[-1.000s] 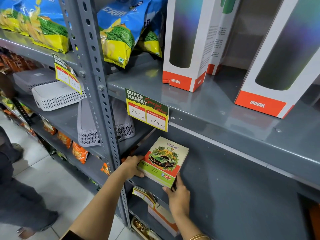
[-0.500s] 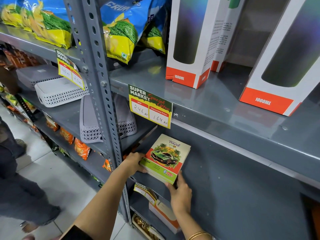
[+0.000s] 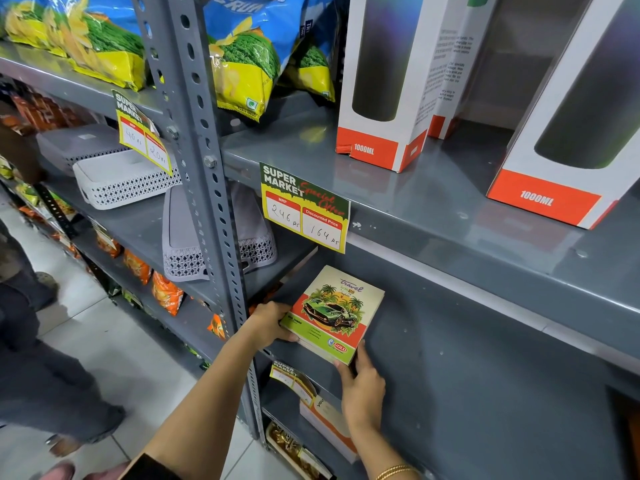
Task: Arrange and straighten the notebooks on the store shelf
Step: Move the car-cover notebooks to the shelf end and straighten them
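A thick stack of notebooks [image 3: 334, 313], its top cover showing a green car, palms and the word "travel", lies flat on the grey shelf [image 3: 467, 358] near its left front corner. My left hand [image 3: 270, 323] grips the stack's left edge beside the upright post. My right hand [image 3: 362, 386] presses its fingers against the stack's front right corner. The notebooks under the top cover show only as page edges.
A perforated grey post [image 3: 204, 188] stands just left of the stack. A yellow price tag [image 3: 304, 206] hangs from the shelf above, which carries 1000ML bottle boxes [image 3: 381, 98]. Snack bags [image 3: 249, 64], plastic baskets [image 3: 121, 178] and a person's legs [image 3: 31, 358] are at left.
Both hands stay on the notebook stack, which has barely moved on the shelf. The view has drifted slightly down and right.
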A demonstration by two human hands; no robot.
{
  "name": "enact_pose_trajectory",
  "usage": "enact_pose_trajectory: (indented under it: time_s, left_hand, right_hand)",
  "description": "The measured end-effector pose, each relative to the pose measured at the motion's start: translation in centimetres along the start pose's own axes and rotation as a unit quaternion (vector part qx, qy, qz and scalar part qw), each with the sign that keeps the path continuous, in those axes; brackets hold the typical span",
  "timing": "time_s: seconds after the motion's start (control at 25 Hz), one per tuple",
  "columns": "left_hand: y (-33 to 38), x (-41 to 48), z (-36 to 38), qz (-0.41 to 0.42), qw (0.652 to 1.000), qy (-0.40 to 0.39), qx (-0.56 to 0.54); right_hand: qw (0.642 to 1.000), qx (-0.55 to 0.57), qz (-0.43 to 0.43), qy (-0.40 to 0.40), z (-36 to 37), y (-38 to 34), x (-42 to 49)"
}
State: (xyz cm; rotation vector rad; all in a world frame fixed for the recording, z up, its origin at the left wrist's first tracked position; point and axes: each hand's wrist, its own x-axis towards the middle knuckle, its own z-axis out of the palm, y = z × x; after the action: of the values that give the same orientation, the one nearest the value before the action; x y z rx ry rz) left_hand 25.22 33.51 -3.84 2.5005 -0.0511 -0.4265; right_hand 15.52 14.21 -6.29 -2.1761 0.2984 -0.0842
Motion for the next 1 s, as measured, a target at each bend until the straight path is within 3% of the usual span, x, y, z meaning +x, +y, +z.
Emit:
enact_pose_trajectory:
  time_s: [0.36,0.68,1.0]
  left_hand:
    - [0.6,-0.1,-0.5,0.007,0.996,-0.037,-0.075]
    - [0.0,-0.8,0.3,-0.039,0.964,0.009,-0.263]
    - [-0.7,-0.8,0.6,-0.021,0.959,0.008,-0.282]
  right_hand:
    - [0.998,0.054,0.013,-0.007,-0.7,0.3,0.7]
    - [0.995,0.093,0.035,0.014,-0.4,-0.2,0.3]
    - [0.994,0.108,0.030,0.015,-0.2,0.0,-0.2]
